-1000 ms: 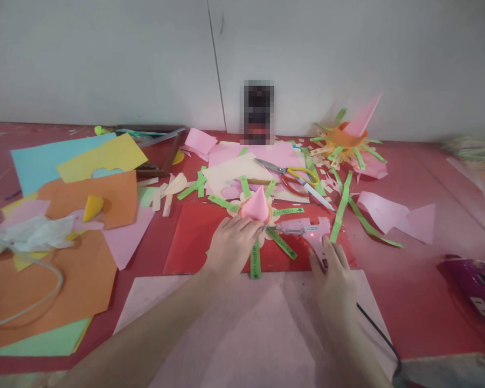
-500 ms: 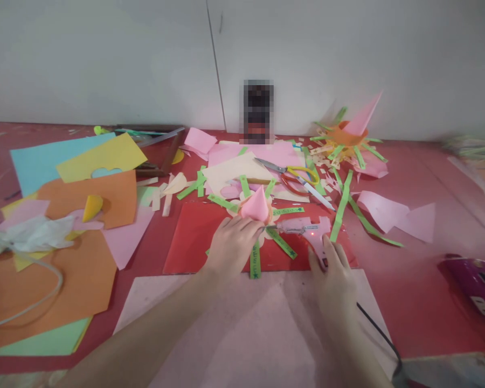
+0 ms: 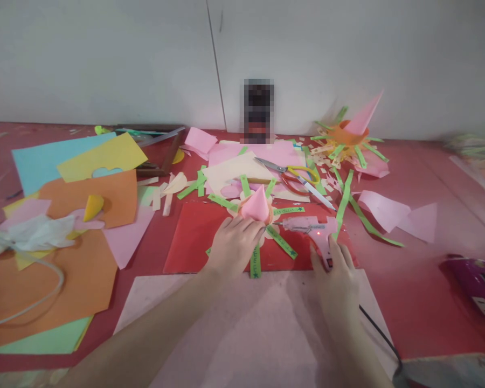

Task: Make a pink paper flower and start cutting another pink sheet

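Note:
A paper flower craft (image 3: pixel 255 206), with a pink cone at its centre and green strips radiating out, lies on a red board (image 3: pixel 189 231). My left hand (image 3: pixel 236 237) is closed on the near side of the flower, its fingertips at the base of the cone. Writing and stars mark several of the green strips. A pink hot glue gun (image 3: pixel 313 229) with a lit red light is gripped by its handle in my right hand (image 3: pixel 337 275). Its nozzle points left, close to my left fingertips and to the right of the cone.
Scissors (image 3: pixel 286 171) and a pen (image 3: pixel 319 194) lie on paper scraps behind the flower. Coloured sheets (image 3: pixel 84 199) cover the left side. A similar craft (image 3: pixel 350 134) stands at back right; a purple power box (image 3: pixel 475 285) sits far right. The gun's black cord (image 3: pixel 380 328) trails rightward.
My right hand has drawn the glue gun a little to the right, away from the cone. My left hand stays nearly still on the flower.

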### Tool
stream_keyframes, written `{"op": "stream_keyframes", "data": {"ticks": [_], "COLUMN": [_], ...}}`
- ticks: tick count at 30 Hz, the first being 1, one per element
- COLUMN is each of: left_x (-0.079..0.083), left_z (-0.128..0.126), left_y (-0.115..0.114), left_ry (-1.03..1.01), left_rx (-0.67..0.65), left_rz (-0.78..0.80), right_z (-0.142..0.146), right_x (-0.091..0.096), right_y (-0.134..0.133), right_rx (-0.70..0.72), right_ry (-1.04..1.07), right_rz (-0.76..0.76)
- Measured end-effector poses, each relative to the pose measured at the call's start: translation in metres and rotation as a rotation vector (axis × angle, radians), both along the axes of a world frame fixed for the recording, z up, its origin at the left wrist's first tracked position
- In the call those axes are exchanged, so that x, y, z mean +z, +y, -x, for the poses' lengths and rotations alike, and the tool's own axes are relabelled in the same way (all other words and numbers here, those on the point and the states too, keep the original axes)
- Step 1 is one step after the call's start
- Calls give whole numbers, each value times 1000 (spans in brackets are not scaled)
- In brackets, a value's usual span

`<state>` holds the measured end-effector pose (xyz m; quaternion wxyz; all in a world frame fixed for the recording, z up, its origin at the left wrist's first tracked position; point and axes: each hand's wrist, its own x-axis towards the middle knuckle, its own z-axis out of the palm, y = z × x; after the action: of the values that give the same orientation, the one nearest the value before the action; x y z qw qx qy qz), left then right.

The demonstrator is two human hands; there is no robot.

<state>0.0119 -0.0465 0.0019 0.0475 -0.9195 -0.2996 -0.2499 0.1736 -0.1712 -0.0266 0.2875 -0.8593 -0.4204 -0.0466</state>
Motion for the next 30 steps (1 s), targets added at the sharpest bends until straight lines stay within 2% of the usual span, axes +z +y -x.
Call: {"op": "stream_keyframes", "data": {"ticks": [15, 22, 30], "left_x": [1, 0, -1], "left_z": [-1, -1, -1], "left_y": [-1, -1, -1], "left_ry": [44, 40, 43], "left_rx": [9, 12, 14], "left_rz": [22, -50, -39], "right_z": [-2, -2, -1], "right_x": [1, 1, 4], "right_y": [-1, 0, 0], "right_rx": [-28, -26, -38], "right_ry": [57, 51, 82], "right_rz": [-6, -18, 2]}}
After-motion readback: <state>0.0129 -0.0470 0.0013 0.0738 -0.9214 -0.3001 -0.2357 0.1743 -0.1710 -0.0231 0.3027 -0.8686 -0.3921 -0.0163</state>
